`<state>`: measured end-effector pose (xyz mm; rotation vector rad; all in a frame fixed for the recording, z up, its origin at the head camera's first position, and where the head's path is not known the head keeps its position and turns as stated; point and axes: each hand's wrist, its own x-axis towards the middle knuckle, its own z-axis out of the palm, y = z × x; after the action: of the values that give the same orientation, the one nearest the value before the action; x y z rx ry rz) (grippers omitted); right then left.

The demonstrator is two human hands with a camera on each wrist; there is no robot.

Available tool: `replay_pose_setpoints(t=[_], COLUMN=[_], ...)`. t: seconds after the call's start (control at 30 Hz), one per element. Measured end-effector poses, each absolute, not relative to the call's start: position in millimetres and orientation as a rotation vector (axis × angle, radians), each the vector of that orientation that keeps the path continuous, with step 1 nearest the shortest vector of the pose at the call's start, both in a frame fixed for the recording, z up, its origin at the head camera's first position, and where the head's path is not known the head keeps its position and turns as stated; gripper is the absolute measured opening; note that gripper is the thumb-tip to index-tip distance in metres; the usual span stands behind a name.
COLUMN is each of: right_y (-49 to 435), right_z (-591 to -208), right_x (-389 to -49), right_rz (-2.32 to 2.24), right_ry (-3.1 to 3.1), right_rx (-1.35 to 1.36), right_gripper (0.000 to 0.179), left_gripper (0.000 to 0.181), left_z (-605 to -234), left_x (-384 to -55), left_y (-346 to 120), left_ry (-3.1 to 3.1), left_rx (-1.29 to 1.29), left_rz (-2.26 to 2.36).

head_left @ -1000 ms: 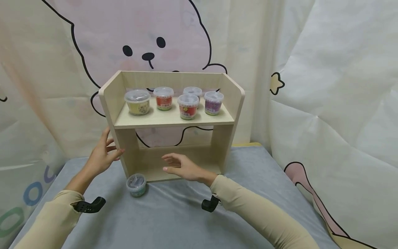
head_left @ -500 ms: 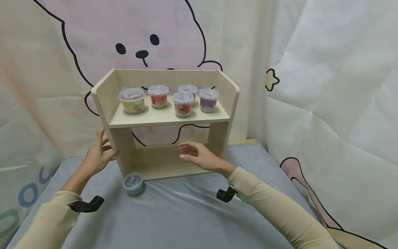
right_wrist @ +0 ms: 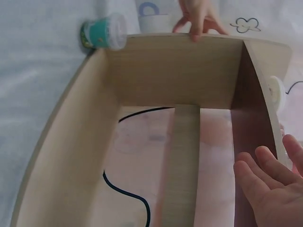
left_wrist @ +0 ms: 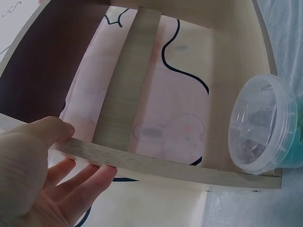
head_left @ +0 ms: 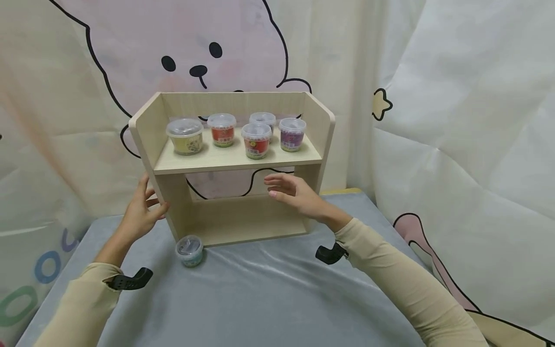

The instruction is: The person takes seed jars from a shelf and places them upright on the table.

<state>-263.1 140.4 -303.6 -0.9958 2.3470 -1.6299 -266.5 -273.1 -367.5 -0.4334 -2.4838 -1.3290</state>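
A small wooden shelf unit (head_left: pixel 234 164) stands upright on the grey-covered worktop (head_left: pixel 269 299), set toward its far edge against the cartoon-printed curtain (head_left: pixel 199 53). The left hand (head_left: pixel 140 212) grips the unit's left side panel: in the left wrist view the thumb (left_wrist: pixel 45 132) lies over the panel's front edge while the fingers (left_wrist: pixel 80 182) reach along its outer face. The right hand (head_left: pixel 299 195) is open with its fingers straight and slightly spread, hovering just under the upper shelf board near the right side panel and holding nothing; the right wrist view shows its fingertips (right_wrist: pixel 262 170) close to that panel, though whether they touch it cannot be told. On the upper shelf stand five lidded cups: a yellow cup (head_left: pixel 185 136) at the left, a red cup (head_left: pixel 221 129) beside it, another red cup (head_left: pixel 256 140) nearer the front edge, a clear-lidded cup (head_left: pixel 262 119) behind that one, and a purple cup (head_left: pixel 292 134) at the right. A teal cup (head_left: pixel 189 250) with a clear lid stands on the worktop just in front of the unit's lower left corner, near the left hand.
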Motion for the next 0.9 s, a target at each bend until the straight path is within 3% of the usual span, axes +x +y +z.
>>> replay_pose_setpoints(t=[0.9], right_y=[144.6], right_z=[-242.5], right_x=[-290.0], right_rz=[-1.694], right_ry=[2.513], right_rx=[-0.885], right_gripper=[0.053], left_gripper=[0.097], left_z=[-366.3], left_x=[-268.4], left_y=[-275.6], left_ry=[-2.518], left_rx=[-0.442], left_rz=[-1.323])
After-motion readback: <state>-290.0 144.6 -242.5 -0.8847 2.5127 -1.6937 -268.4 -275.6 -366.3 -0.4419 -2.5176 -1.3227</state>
